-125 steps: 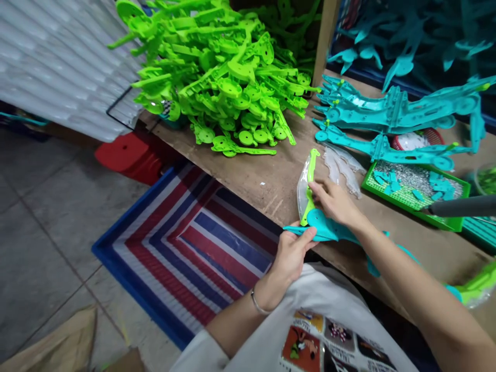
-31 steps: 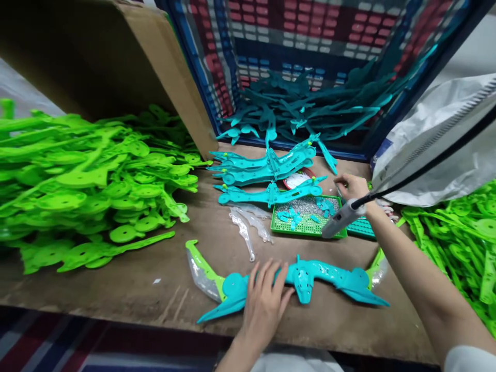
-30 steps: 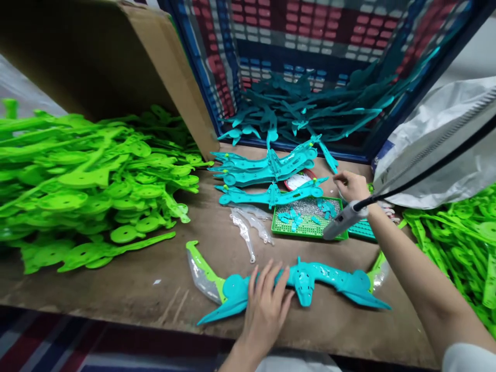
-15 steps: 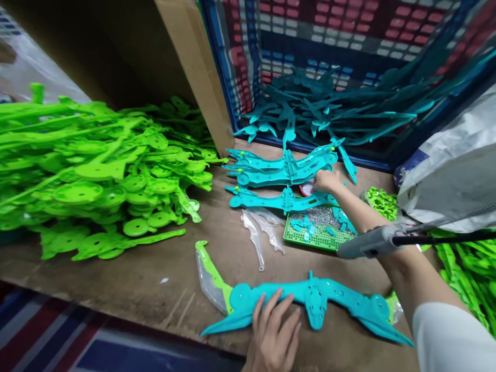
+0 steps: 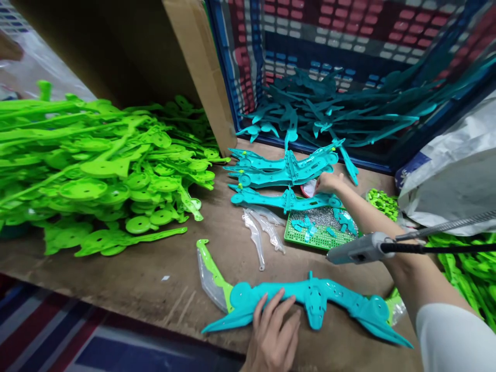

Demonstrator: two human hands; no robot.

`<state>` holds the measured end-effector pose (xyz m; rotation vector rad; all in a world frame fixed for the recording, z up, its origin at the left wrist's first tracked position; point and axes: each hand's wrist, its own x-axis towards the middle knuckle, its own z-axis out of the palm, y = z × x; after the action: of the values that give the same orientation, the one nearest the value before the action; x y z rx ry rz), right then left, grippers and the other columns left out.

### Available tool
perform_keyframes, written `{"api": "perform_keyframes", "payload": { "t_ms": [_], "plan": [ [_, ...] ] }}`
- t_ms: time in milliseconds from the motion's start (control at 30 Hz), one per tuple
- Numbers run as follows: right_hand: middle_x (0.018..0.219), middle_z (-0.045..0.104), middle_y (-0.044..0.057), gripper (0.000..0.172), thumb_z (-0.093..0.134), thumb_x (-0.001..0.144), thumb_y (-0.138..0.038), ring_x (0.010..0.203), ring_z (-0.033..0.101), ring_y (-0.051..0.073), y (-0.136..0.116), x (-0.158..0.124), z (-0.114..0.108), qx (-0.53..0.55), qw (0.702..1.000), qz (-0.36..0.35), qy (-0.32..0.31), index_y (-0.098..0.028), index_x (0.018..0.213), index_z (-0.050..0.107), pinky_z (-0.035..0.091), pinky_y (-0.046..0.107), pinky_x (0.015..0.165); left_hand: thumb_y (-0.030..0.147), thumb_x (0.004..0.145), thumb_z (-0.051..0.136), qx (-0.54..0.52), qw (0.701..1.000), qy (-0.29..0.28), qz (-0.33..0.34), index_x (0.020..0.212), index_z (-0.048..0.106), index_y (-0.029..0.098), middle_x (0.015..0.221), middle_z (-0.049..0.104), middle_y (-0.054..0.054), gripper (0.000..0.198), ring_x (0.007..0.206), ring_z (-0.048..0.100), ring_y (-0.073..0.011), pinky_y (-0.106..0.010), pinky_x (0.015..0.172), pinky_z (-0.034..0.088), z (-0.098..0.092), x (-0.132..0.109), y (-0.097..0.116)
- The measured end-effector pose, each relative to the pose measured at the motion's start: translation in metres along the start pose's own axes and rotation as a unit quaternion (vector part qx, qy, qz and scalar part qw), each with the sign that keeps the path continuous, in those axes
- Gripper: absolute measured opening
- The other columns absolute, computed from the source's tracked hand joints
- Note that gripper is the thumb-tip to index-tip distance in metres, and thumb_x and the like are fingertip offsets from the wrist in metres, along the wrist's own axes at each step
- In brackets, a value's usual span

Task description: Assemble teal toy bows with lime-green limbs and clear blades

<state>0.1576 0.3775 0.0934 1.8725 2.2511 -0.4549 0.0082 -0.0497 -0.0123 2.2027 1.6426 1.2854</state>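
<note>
Head view: steadying the turquoise bow-shaped piece (image 5: 315, 306) at five o'clock under the spread, unclenched left hand (image 5: 274, 336), apparently picking at the red-rimmed dish (image 5: 304, 192) at twelve o'clock beyond with the right hand (image 5: 328, 183), in a grip impossible to tell, likely needing a fine pinch.

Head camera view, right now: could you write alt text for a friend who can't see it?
A person's left hand rests open on a turquoise bow-shaped piece on a brown workbench. The right hand is beside a small red-rimmed dish; whether it holds anything is unclear. Bright green parts are heaped at the picture's left.
</note>
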Motion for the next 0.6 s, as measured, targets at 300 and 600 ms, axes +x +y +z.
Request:
{"api": "perform_keyframes", "payload": {
  "t_ms": [300, 600],
  "plan": [
    [0.084, 0.075, 0.004, 0.010, 0.075, 0.071, -0.027, 0.093, 0.068, 0.026, 0.010, -0.011, -0.007, 0.066, 0.995, -0.056, 0.055, -0.024, 0.080, 0.077, 0.041, 0.053, 0.101, 0.014, 0.087, 0.066, 0.018, 1.000, -0.002, -0.001, 0.112, 0.073, 0.023, 0.129, 0.071, -0.007, 0.027, 0.134, 0.055, -0.0308, -0.055, 0.117, 0.034, 0.002, -0.003, -0.001],
    [0.090, 0.076, 0.006, 0.017, 0.060, 0.088, -0.018, 0.082, 0.069, 0.014, 0.060, -0.072, -0.011, 0.256, 0.916, -0.120, 0.283, -0.015, 0.100, 0.072, 0.051, 0.028, 0.079, 0.011, 0.085, 0.068, 0.028, 0.998, -0.047, 0.015, 0.113, 0.072, 0.022, 0.128, 0.071, -0.008, 0.030, 0.132, 0.056, -0.0319, -0.057, 0.115, 0.035, -0.007, 0.006, 0.003]
  ]
}}
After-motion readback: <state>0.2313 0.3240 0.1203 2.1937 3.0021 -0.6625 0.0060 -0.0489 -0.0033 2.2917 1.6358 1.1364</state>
